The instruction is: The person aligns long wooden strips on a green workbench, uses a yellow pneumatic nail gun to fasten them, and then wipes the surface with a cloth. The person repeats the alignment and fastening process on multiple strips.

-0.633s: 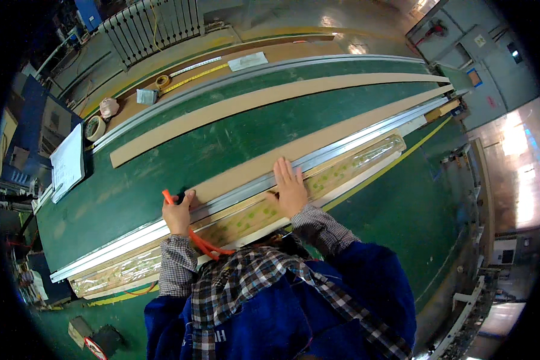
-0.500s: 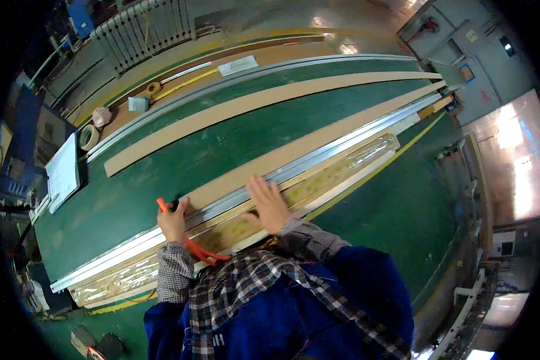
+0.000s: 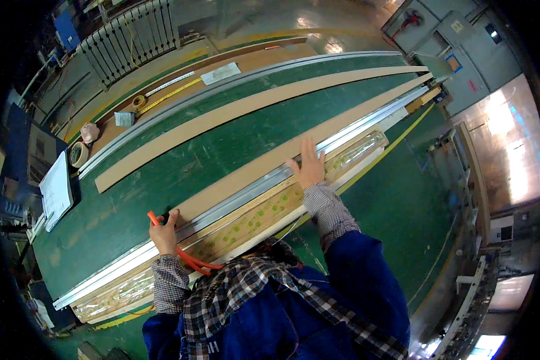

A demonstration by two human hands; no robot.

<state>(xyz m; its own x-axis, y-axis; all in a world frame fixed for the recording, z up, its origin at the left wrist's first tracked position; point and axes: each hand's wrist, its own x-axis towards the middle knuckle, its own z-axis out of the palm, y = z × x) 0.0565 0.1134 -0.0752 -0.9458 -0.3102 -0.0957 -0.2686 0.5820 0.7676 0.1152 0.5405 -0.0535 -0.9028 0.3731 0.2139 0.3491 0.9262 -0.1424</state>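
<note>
My left hand (image 3: 164, 236) is closed around an orange-and-black hand tool (image 3: 153, 218), whose exact kind I cannot make out. An orange hose (image 3: 193, 261) trails from below that hand toward my body. The thumb side of this hand meets the near end of a long brown cardboard strip (image 3: 252, 168). Flat and with fingers spread, my right hand (image 3: 309, 166) rests across the strip and the silvery metal profile (image 3: 240, 201) beside it. Closer to me, a bundle wrapped in clear film with green marks (image 3: 264, 214) lies along the profile.
Another cardboard strip (image 3: 234, 113) lies farther back on the green table (image 3: 129, 210). Behind it runs a long metal rail (image 3: 270, 67). Tape rolls (image 3: 78, 155), a yellow ruler (image 3: 168, 96) and papers on a clipboard (image 3: 56, 189) are at the far and left sides.
My right hand has slid right and away from me along the strip and profile. The left hand keeps its hold on the tool near the strip's end. The whole view has shifted slightly.
</note>
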